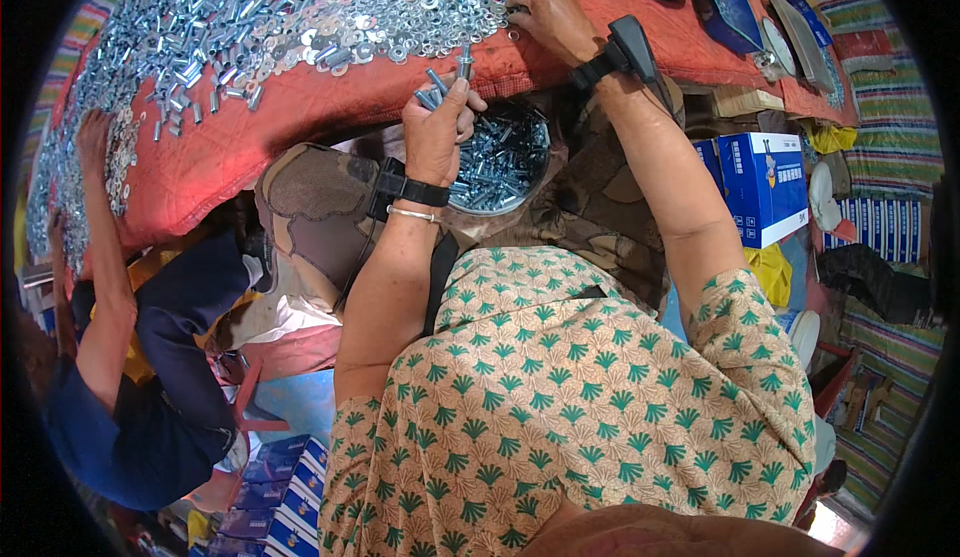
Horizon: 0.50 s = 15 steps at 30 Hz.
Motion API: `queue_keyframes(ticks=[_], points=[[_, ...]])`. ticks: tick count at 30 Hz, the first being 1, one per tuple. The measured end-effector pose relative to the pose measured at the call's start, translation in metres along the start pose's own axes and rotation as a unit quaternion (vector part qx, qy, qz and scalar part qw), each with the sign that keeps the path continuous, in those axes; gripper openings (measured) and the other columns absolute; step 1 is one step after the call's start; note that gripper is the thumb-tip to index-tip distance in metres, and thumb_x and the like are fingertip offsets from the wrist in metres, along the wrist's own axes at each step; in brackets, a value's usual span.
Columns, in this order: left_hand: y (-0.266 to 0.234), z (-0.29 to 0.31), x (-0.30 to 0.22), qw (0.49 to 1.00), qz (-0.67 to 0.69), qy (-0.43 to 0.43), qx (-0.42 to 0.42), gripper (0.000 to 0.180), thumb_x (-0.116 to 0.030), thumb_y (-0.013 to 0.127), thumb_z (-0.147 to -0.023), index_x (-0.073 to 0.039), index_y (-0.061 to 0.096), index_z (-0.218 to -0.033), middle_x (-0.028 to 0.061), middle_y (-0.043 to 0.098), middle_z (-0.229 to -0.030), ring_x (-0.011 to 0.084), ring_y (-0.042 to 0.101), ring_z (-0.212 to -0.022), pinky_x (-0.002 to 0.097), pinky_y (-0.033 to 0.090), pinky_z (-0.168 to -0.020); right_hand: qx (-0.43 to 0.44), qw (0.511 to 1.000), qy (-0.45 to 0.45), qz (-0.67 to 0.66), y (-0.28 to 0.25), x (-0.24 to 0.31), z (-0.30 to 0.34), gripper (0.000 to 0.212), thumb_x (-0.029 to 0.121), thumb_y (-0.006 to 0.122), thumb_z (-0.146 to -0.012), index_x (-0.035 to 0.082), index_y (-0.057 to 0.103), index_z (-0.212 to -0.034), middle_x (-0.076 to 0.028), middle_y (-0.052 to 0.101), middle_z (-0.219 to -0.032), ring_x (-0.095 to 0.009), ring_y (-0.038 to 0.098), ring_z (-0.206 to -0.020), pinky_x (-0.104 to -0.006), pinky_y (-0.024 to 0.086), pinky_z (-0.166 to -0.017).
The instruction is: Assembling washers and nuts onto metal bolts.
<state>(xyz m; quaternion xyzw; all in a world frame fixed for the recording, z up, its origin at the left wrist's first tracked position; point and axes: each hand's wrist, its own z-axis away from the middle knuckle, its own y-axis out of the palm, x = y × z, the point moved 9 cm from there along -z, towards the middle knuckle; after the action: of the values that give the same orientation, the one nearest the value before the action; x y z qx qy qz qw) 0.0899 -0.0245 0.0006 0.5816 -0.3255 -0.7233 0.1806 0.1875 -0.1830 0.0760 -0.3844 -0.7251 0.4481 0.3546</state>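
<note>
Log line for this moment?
left hand: holding metal pieces | right hand: beside washers, grip unclear | round container: metal hardware inside | red cloth: beneath washers

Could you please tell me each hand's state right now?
Left hand: closed, holding several metal fasteners.
Right hand: beside the loose washers; whether it grips anything cannot be told.

I'm watching bright light glinting off the metal pieces (300, 5) and washing the red table (195, 182), shadow gathering beneath its edge, while the fisheye is bending outlines toward a black rim.
</note>
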Motion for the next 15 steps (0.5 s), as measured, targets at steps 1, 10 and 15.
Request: queue_keyframes(ticks=[1,10,15], points=[[0.0,0.0,0.0,1.0,0.0,-0.001,0.0,0.014,-0.013,0.058,-0.091,-0.002,0.058,-0.1,0.0061,0.061,-0.071,0.0032,0.042,-0.048,0.0165,0.028,-0.041,0.001,1.0,0.0,0.0,0.0,0.0,0.0,0.018,0.012,0.064,-0.079,0.002,0.066,-0.094,-0.016,0.064,-0.084,-0.032,0.062,-0.08,-0.0389,0.049,-0.071],[0.001,-0.002,0.008,1.0,0.001,-0.023,0.012,0.021,-0.015,0.059,-0.091,0.001,0.058,-0.104,0.0072,0.061,-0.074,0.0036,0.041,-0.05,0.0178,0.028,-0.042,0.045,0.896,0.083,-0.435,-0.011,0.024,0.018,0.022,0.009,0.062,-0.086,-0.001,0.063,-0.106,-0.006,0.065,-0.088,-0.012,0.062,-0.089,-0.0244,0.05,-0.078],[0.004,-0.001,0.01,0.999,-0.008,-0.042,0.031,0.021,-0.014,0.059,-0.091,0.002,0.058,-0.104,0.0073,0.061,-0.073,0.0038,0.041,-0.049,0.0173,0.028,-0.042,0.084,0.883,-0.014,-0.461,-0.022,0.062,0.026,0.022,0.008,0.063,-0.086,0.001,0.064,-0.106,-0.003,0.063,-0.096,-0.011,0.059,-0.09,-0.0253,0.047,-0.082]])
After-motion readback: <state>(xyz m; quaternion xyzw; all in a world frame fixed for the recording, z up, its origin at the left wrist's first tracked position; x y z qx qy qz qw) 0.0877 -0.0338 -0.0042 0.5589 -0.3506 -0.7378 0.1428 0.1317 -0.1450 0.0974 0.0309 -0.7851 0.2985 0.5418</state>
